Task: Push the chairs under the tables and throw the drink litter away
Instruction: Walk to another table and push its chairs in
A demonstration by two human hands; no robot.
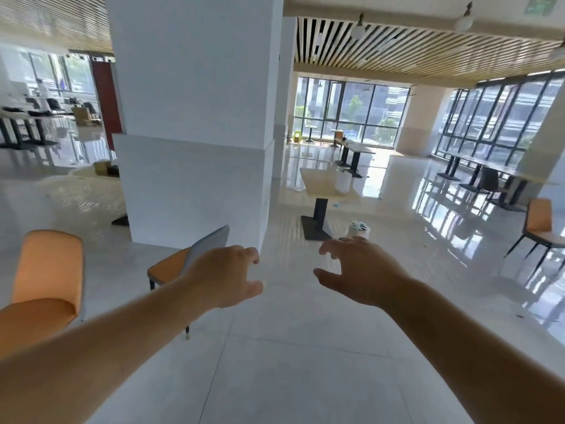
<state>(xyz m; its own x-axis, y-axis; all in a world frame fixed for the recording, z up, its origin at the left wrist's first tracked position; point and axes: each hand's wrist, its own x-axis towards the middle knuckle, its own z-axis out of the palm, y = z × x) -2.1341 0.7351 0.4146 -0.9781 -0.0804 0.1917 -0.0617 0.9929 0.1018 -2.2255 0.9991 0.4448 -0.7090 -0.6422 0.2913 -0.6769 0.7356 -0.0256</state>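
Both my arms reach forward over the pale tiled floor. My left hand [227, 275] is open, fingers curled, holding nothing, just right of an orange-seated chair [183, 264] with a grey back that stands loose by the column. My right hand [360, 269] is open too, fingers spread. Beyond it stands a light wooden table [321, 186] on a black pedestal, with a pale cup-like thing [341, 182] on top. A small white bin [359, 231] holding litter sits on the floor by the table's base. Another orange chair [49, 270] is at the near left.
A wide white column [195, 117] rises straight ahead on the left. A third orange chair [539, 228] stands at the right, away from any table. More tables and dark chairs [489, 182] line the windows at the right and back. A round white table [91, 191] lies left of the column.
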